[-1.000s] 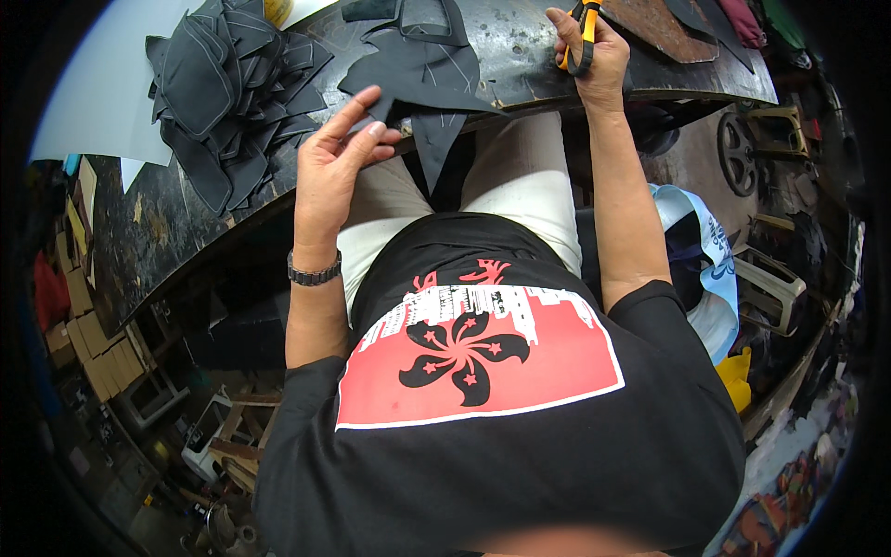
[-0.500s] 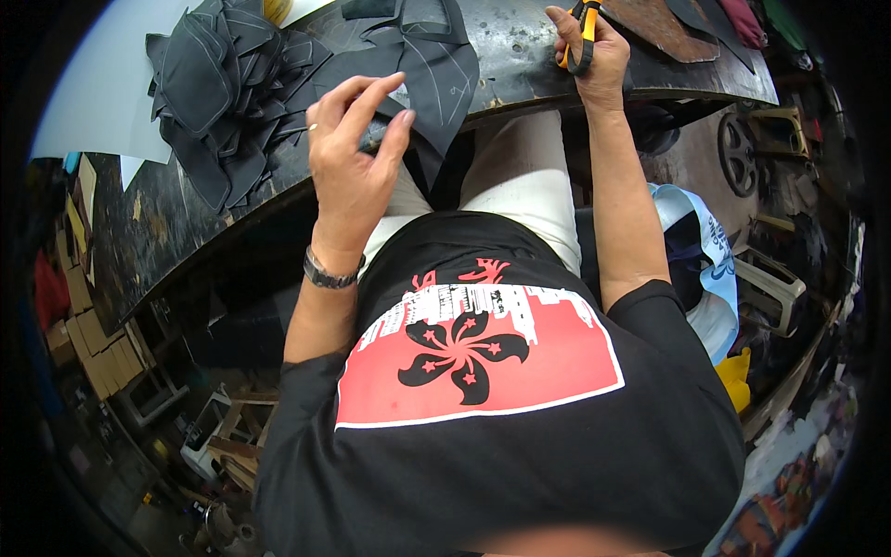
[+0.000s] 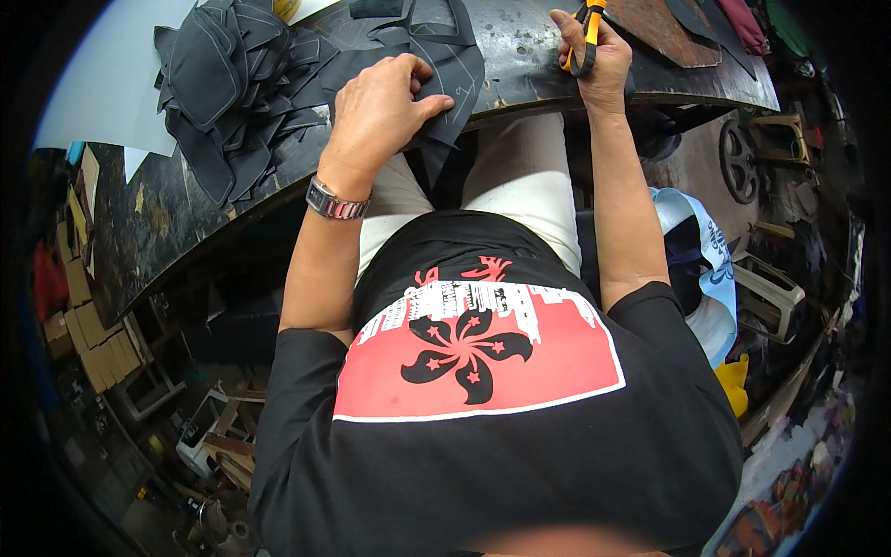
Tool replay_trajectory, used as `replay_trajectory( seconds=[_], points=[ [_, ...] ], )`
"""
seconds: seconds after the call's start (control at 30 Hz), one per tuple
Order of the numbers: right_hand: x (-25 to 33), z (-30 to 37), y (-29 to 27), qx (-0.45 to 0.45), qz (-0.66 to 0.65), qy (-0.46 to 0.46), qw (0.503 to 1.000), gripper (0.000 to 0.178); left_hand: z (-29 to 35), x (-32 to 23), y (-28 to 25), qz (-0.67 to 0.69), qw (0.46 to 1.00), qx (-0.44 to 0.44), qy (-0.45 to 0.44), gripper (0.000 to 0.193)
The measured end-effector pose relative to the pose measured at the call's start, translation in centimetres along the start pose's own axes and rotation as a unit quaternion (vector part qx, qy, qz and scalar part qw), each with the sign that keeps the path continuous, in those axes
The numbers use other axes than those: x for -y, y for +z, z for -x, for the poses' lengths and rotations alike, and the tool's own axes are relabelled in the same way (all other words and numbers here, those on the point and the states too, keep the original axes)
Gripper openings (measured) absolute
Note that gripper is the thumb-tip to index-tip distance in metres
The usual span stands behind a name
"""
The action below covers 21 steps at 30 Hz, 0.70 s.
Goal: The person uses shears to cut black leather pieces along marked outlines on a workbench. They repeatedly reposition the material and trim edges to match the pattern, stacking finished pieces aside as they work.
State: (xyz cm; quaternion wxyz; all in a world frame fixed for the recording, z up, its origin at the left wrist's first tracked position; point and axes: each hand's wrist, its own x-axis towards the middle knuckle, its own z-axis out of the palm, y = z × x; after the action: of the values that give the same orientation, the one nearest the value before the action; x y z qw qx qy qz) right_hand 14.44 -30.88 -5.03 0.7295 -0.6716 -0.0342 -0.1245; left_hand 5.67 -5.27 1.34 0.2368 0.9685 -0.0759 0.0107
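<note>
Head view: left hand (image 3: 382, 113) lay over the marked dark piece (image 3: 457, 82) at the table's (image 3: 135, 227) near edge, fingers curled, thumb out on the surface; whether it pinched the material could not be told. Dark material hung past the edge there, above the lap. Right hand (image 3: 603, 72) was closed around the yellow-black tool (image 3: 595, 26), held upright over the table, right of the piece. Pile (image 3: 200, 79) of dark cut pieces: left of left hand. Brown plate (image 3: 664, 32): right of right hand.
</note>
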Motion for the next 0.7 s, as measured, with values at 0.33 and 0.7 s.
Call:
replay_trajectory(
  seconds=[0.33, 0.7],
  points=[
    [-0.3, 0.0, -0.4, 0.013, -0.03, 0.007, 0.999, 0.018, 1.6, -0.9, 1.0, 0.11, 0.991, -0.065, 0.028, 0.051],
    [0.2, 0.4, -0.4, 0.009, 0.03, -0.061, 0.998, 0.035, 2.3, -0.9, 0.5, 0.269, 0.962, 0.037, -0.04, 0.063]
  ],
)
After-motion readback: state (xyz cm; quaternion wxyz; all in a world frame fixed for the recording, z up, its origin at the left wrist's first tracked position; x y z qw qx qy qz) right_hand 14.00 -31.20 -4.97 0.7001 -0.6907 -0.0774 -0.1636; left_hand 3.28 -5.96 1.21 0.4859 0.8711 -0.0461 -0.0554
